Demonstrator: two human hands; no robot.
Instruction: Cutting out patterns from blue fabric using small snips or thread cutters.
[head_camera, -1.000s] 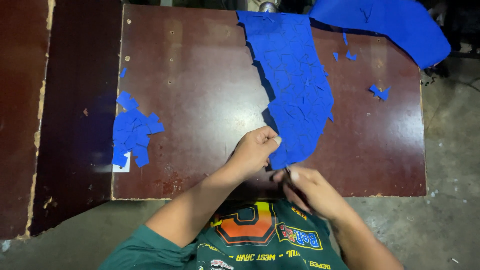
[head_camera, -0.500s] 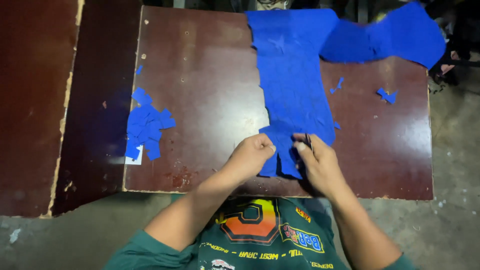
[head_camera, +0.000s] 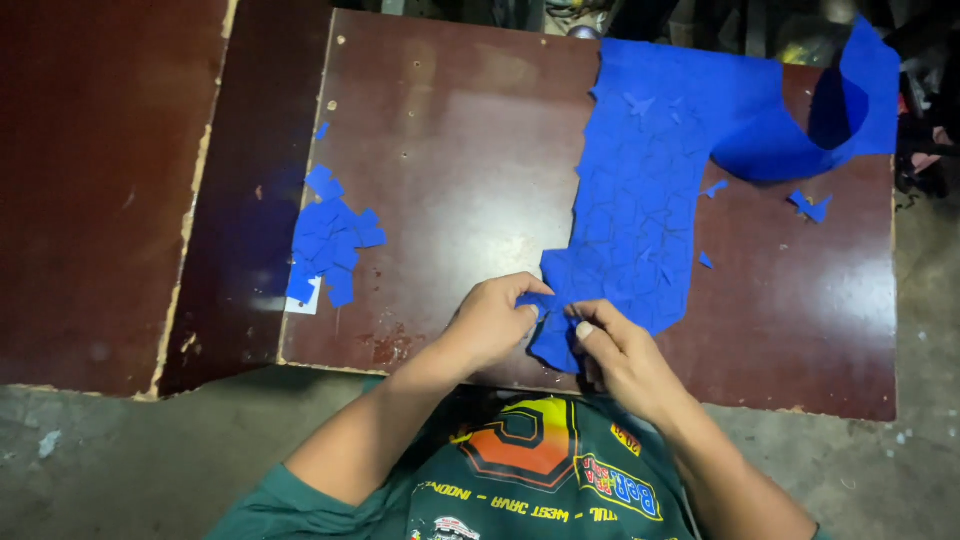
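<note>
At the near edge of the dark brown wooden board (head_camera: 450, 180), both hands meet on the lower end of one long blue sheet (head_camera: 640, 210) scored with small cut outlines. The left hand (head_camera: 490, 325) pinches a small blue corner of the sheet between thumb and fingertips, and the right hand (head_camera: 620, 355) grips the sheet's bottom edge just beside it, thumb on top; the two hands almost touch. The sheet runs from the hands up the board's middle to the far edge, where it turns right and curls up off the corner. Toward the board's left edge lies one loose pile of small blue cut pieces (head_camera: 330, 235), too overlapped to count, with a small white paper square (head_camera: 310, 297) under its lower corner. Right of the sheet lie three separate blue scraps (head_camera: 810, 205) on the bare wood, well apart from the hands.
</note>
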